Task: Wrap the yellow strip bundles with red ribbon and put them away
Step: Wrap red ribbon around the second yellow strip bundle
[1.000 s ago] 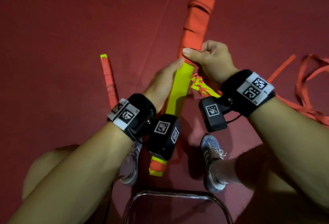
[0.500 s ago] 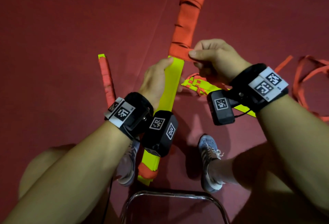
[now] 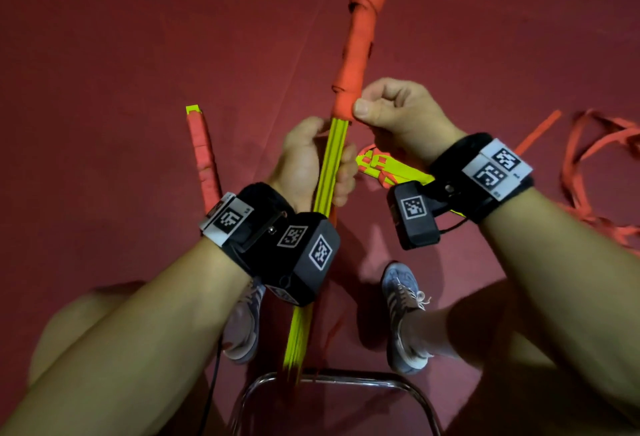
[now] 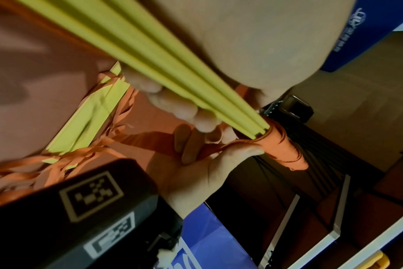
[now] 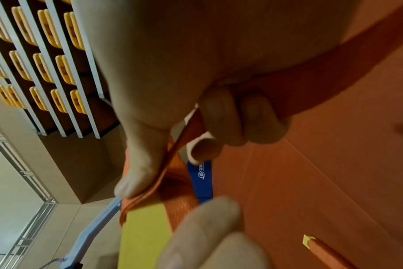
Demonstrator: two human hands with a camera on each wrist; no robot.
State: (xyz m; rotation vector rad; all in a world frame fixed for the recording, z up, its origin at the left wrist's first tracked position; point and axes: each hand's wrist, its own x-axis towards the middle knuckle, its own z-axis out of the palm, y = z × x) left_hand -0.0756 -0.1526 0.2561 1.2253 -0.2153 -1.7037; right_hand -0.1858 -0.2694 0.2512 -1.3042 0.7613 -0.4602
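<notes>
A long yellow strip bundle slants up the middle of the head view, its upper half wound in red ribbon. My left hand grips the bare yellow part, fingers curled round it. My right hand pinches the red ribbon between thumb and fingers at the lower edge of the wrapping. The bundle is turned edge-on, its stacked strips showing.
A fully wrapped bundle lies on the red floor at the left. A loosely tied yellow bundle lies under my right wrist. Loose red ribbon sprawls at the right. A metal chair frame and my shoes are below.
The bundle has turned from flat face to edge-on and slid toward me. My left hand has closed round it; my right hand has drawn the ribbon tight at the wrap's edge.
</notes>
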